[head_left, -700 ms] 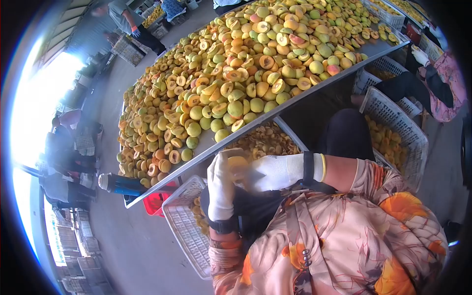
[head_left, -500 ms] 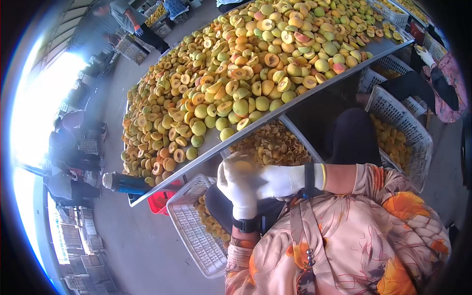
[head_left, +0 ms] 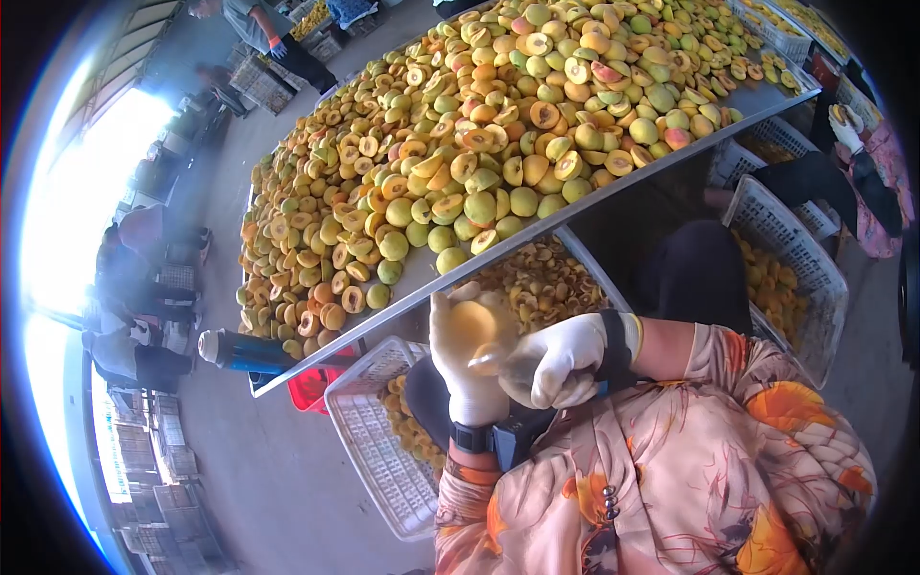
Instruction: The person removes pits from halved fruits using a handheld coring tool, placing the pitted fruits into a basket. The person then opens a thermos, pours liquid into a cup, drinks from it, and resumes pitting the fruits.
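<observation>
My left hand (head_left: 467, 376), in a white glove, is cupped palm up around a yellow peach half (head_left: 472, 327), which looks smooth and blurred. Beside it, my gloved right hand (head_left: 567, 360) is closed around a small tool with a bright curved metal end (head_left: 487, 359). That metal end lies at the lower edge of the peach half; the tool's handle is mostly hidden in the fingers. Just beyond both hands, below the table edge, is a container of peach scraps (head_left: 541, 287).
A metal-rimmed table (head_left: 613, 196) bears a heap of halved peaches (head_left: 460, 172). White crates of fruit stand left (head_left: 379, 460) and right (head_left: 800, 273) of my knees. A blue cylinder (head_left: 249, 352) and red basin (head_left: 311, 388) sit near the table corner. Other people work nearby.
My hands have come apart slightly; the left has opened into a cup, showing the peach half. My right hand has drawn back and turned, bringing the tool's metal end into view.
</observation>
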Available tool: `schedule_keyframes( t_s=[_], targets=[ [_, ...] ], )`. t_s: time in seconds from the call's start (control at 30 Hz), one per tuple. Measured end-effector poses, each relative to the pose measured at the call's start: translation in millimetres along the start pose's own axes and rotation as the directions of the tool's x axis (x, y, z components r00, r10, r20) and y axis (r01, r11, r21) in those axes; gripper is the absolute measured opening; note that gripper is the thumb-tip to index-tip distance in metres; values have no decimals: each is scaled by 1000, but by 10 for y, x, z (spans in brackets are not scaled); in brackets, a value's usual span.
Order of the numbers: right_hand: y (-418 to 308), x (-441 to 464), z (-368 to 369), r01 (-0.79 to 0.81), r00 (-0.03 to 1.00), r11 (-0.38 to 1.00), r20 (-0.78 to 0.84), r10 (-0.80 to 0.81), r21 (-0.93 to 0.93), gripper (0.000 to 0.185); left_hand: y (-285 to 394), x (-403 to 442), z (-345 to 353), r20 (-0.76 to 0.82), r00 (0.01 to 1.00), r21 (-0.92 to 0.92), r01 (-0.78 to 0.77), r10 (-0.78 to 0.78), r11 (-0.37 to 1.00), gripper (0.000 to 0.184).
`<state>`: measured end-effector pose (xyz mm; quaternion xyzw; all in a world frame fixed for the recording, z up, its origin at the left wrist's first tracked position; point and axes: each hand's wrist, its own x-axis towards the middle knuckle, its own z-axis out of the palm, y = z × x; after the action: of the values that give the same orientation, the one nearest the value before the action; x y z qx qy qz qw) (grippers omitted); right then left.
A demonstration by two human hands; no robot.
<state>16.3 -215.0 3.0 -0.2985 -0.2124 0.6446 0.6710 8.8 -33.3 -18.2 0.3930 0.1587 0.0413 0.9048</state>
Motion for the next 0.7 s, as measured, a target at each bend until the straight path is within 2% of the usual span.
schedule_keyframes(
  t_s=[0.03,0.07,0.1,0.13,0.17,0.2,0.23,0.27,0.33,0.37,0.4,0.47,0.5,0.53,0.57,0.6,0.7],
  targets=[
    [-3,7,-19,14,1000,1000,-12,-15,-8,16,117,-78,0,-4,998,-29,58,-58,998,44],
    [-21,10,-58,29,999,999,-22,-30,-21,17,197,-64,-78,-95,991,104,-86,95,991,45],
    [-6,0,-203,49,998,994,-41,-53,-93,17,351,-27,-343,-75,979,255,-167,191,952,44],
    [-3,-42,-290,-12,983,965,-178,-36,-262,17,505,10,-607,-54,957,400,-241,285,884,44],
    [17,-53,-382,-179,934,852,-357,-10,-492,19,661,94,-875,-88,909,540,-299,406,787,39],
    [62,-60,-497,-367,850,668,-525,-42,-647,22,862,176,-1285,-74,927,784,-174,369,595,32],
    [285,-91,-772,-417,809,546,-571,-142,-727,27,1038,165,-1340,18,925,996,-50,381,72,28],
    [468,-86,-992,-474,763,414,-597,-247,-777,32,1045,257,-1648,134,862,968,-7,489,-253,30],
    [245,-107,-818,-576,696,567,-717,-38,-589,36,1073,456,-1564,99,837,985,-7,539,-170,32],
    [369,-76,-933,-518,718,524,-676,-163,-676,39,1044,626,-1499,136,865,989,-93,483,-112,32],
    [465,-19,-989,-501,721,507,-663,-204,-701,39,997,834,-1341,176,888,984,-172,424,-49,33],
    [542,36,-1070,-473,716,460,-632,-297,-751,41,766,1203,-928,390,867,905,-299,311,-302,36],
    [434,15,-1009,-459,738,494,-626,-251,-739,43,620,1390,-697,315,922,909,-225,227,-350,47],
    [410,12,-1031,-478,733,484,-637,-239,-733,43,466,1576,-565,347,925,854,-242,157,-460,61],
    [410,8,-1039,-499,727,475,-648,-227,-725,43,327,1715,-373,243,967,838,-173,70,-518,70],
    [411,0,-1044,-519,719,466,-661,-215,-717,43,223,1768,-192,234,972,824,-201,-6,-530,72],
    [357,-33,-1016,-509,702,496,-672,-234,-704,42,84,1942,-84,168,985,837,-165,-42,-522,72]
  ],
)
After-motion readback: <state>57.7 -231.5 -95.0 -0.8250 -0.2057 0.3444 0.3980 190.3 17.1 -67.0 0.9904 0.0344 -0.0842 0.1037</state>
